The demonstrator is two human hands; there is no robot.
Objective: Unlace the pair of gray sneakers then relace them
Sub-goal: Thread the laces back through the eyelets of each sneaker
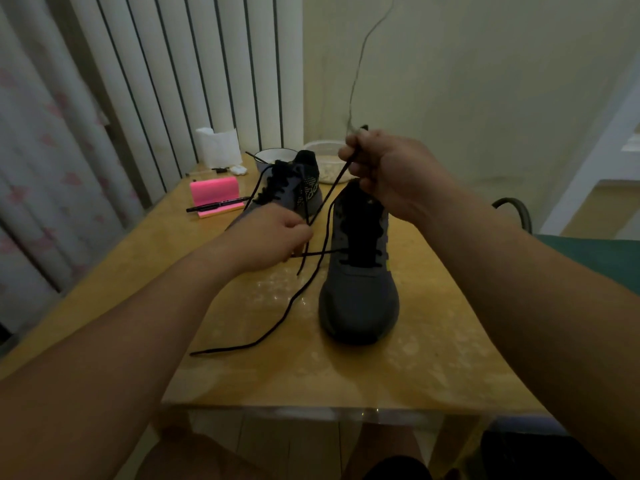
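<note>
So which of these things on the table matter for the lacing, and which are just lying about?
In use: near sneaker, lace, far sneaker, left hand, right hand.
Lying about: pink block, pen, bowl, tub, white paper.

head-worn view, facing forward-down, close over table (433,358)

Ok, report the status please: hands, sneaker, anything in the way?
Left hand pinches thin black shoelace beside near gray fabric sneaker. Right hand grips lace, raised above it. Second gray sneaker behind, apart; not in the way.
</note>
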